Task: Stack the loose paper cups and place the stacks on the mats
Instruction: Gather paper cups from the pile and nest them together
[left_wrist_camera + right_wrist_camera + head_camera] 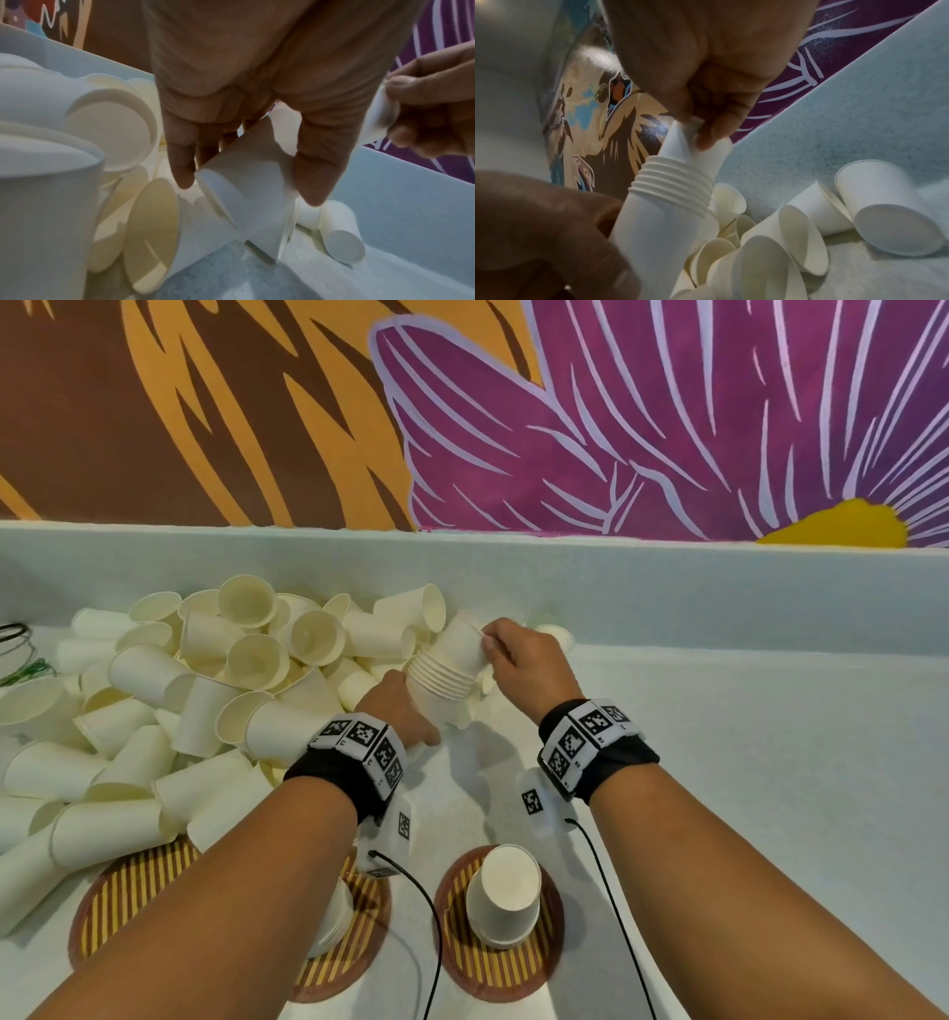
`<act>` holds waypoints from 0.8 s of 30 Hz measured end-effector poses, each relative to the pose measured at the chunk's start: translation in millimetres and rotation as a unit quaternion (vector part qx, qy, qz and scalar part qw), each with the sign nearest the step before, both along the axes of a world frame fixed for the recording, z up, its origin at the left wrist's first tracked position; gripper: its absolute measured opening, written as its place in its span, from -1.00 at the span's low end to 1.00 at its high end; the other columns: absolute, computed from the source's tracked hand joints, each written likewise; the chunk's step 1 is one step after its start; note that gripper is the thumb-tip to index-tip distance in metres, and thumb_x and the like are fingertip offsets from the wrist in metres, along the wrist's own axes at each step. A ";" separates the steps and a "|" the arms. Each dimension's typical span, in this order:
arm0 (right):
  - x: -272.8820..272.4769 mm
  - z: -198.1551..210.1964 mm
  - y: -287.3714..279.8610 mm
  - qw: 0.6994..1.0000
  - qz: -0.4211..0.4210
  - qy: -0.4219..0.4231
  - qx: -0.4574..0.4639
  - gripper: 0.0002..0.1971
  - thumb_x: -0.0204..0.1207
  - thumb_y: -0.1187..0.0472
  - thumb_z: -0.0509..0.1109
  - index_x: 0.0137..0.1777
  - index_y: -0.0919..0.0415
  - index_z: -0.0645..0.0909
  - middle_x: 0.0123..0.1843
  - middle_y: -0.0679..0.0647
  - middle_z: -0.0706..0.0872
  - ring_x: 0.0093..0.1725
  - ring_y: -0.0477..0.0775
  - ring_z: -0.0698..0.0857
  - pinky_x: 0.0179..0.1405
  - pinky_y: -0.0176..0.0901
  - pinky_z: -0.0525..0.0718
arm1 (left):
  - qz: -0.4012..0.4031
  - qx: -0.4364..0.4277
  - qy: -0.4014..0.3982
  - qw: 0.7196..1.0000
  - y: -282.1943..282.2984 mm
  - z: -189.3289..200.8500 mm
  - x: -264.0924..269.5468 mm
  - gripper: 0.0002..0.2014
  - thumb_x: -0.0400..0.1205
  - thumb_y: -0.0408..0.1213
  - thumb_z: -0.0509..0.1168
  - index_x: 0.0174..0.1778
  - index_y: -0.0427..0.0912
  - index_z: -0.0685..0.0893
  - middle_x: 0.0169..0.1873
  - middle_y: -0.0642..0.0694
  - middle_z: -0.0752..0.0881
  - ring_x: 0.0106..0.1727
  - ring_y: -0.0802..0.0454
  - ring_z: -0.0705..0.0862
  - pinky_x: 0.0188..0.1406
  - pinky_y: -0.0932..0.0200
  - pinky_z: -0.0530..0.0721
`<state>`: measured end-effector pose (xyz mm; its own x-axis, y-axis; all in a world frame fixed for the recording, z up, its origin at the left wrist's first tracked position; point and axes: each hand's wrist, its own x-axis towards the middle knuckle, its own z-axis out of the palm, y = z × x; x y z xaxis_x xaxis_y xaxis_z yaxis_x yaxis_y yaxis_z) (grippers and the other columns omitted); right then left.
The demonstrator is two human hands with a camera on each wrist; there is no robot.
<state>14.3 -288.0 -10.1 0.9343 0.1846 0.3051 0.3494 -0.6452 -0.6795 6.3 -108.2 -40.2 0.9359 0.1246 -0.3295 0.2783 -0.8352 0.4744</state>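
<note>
A tilted stack of white paper cups is held above the table between both hands. My left hand grips its lower body, thumb on one side and fingers on the other. My right hand pinches the topmost cup by its upper end, just above the row of rims. A large pile of loose cups lies to the left. Near me, the right mat carries an upside-down stack. The left mat carries another stack, mostly hidden by my left forearm.
A raised white ledge and a painted wall close off the far side. A few loose cups lie on the table behind the held stack. Green and black wires sit at the far left. Black cables run from both wristbands.
</note>
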 end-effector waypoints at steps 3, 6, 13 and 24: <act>-0.1 -11.7 6.1 0.998 0.048 0.028 0.030 -0.73 0.68 0.33 0.15 0.24 0.25 0.64 0.09 0.13 0.70 -0.08 -0.04 0.59 0.10 -0.06 0.63 | 0.017 -0.015 -0.015 1.000 4.2 -0.2 2.0 -0.30 0.14 -0.17 0.64 0.14 -0.22 0.50 -0.11 -0.06 0.67 -0.10 -0.10 0.67 -0.20 0.07 0.61; 6.4 -25.0 5.6 0.998 -0.004 0.055 0.024 -0.70 0.66 0.37 0.11 0.23 0.25 0.63 0.24 0.15 0.63 0.11 0.05 0.63 0.21 -0.07 0.59 | 0.043 -0.033 -0.031 0.998 12.3 -1.4 3.6 -0.37 0.19 -0.21 0.63 0.10 -0.21 0.51 -0.12 -0.08 0.67 -0.12 -0.10 0.66 -0.21 0.10 0.57; 5.5 -56.6 20.5 0.941 0.116 0.278 -0.152 -0.54 0.71 0.19 0.09 0.60 0.03 0.31 0.61 0.17 0.32 0.55 0.19 0.37 0.50 -0.07 0.29 | 0.057 -0.039 -0.038 0.997 20.8 -0.9 0.9 -0.28 0.25 -0.21 0.64 0.25 -0.22 0.42 -0.04 -0.08 0.56 0.09 -0.17 0.63 -0.07 0.06 0.53; 4.4 -16.2 5.8 0.994 -0.009 0.112 0.003 -0.71 0.61 0.27 0.28 0.30 0.20 0.64 0.31 0.13 0.62 0.29 0.09 0.62 0.39 -0.06 0.52 | 0.037 -0.008 -0.030 0.999 18.3 3.5 0.9 -0.30 0.23 -0.24 0.64 0.21 -0.22 0.44 -0.02 -0.11 0.64 -0.03 -0.14 0.63 -0.06 0.04 0.61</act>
<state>18.7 -282.2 -26.3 0.9820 0.1656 0.0911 0.1778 -0.6459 -0.7425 7.2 -89.9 -36.6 0.9423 0.1886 -0.2766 0.3096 -0.8053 0.5055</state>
